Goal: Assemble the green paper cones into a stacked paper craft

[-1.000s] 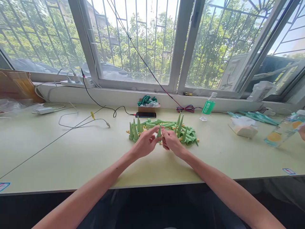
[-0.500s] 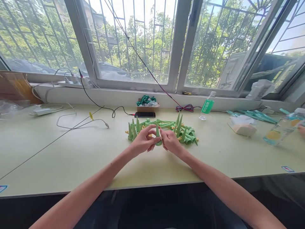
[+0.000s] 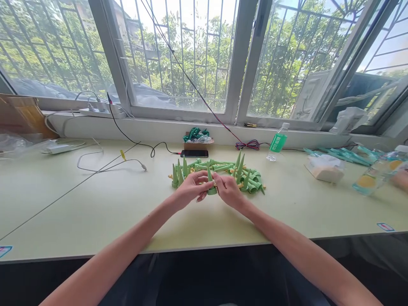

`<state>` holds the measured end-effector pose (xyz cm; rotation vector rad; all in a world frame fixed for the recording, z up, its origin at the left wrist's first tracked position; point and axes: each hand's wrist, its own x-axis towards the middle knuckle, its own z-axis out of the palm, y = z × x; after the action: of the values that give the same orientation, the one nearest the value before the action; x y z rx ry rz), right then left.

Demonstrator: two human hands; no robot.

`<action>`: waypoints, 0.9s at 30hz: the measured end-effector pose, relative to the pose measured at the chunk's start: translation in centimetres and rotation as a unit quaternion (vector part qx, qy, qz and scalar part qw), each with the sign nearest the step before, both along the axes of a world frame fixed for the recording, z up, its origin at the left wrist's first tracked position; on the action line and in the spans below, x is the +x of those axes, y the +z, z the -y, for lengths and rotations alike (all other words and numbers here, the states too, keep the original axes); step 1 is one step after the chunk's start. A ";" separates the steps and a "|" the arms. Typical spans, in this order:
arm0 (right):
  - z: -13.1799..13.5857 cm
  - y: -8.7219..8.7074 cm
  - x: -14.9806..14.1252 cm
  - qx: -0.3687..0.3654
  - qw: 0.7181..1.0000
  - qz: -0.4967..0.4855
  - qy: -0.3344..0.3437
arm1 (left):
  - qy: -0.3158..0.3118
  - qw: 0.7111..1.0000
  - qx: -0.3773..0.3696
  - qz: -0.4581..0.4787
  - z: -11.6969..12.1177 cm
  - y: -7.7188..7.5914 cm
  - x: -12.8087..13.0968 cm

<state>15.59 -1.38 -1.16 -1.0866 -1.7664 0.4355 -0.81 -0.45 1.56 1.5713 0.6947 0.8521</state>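
Observation:
Between my two hands, a green pointed cone piece (image 3: 209,173) with a wider round base stands nearly upright. My left hand (image 3: 193,187) pinches it from the left, fingers and thumb closed around its lower part. From the right, my right hand (image 3: 228,189) has its fingers curled and pressed against the same piece; what its fingertips cover is hidden. Several upright green cones (image 3: 180,173) stand just left of my hands, and more tall cones (image 3: 240,166) to the right. Behind and right lies a pile of green tubes and cones (image 3: 253,182) with small yellow bits among them.
A black phone (image 3: 194,153) lies before a small box with green wrapping (image 3: 196,137). A water bottle (image 3: 277,142), a tissue pack (image 3: 325,168) and a larger clear bottle (image 3: 369,178) stand rightward, with another person's hand (image 3: 400,180) at the edge. A white cable (image 3: 110,168) lies left.
The cone piece tilts slightly left, and my right hand sits closer against it. At the right edge, the other person's hand has come further into view beside the clear bottle.

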 end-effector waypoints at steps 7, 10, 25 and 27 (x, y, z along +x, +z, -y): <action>-0.3 -0.1 -0.1 -0.045 0.997 -0.056 0.000 | 0.026 0.995 0.076 -0.053 0.6 0.4 0.7; -0.2 0.0 0.0 -0.050 0.997 -0.059 0.005 | 0.010 0.995 0.088 -0.049 0.6 0.4 0.7; -0.9 -0.2 0.0 -0.099 0.992 -0.076 0.017 | 0.106 0.919 0.363 -0.116 0.0 -1.1 0.5; -1.0 -0.3 0.1 -0.116 0.990 -0.081 0.026 | 0.098 0.919 0.364 -0.120 0.0 -1.2 0.6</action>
<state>15.68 -0.43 -1.47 -1.1326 -1.6314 0.7549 -0.24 -0.42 0.38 2.3314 0.7622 1.1594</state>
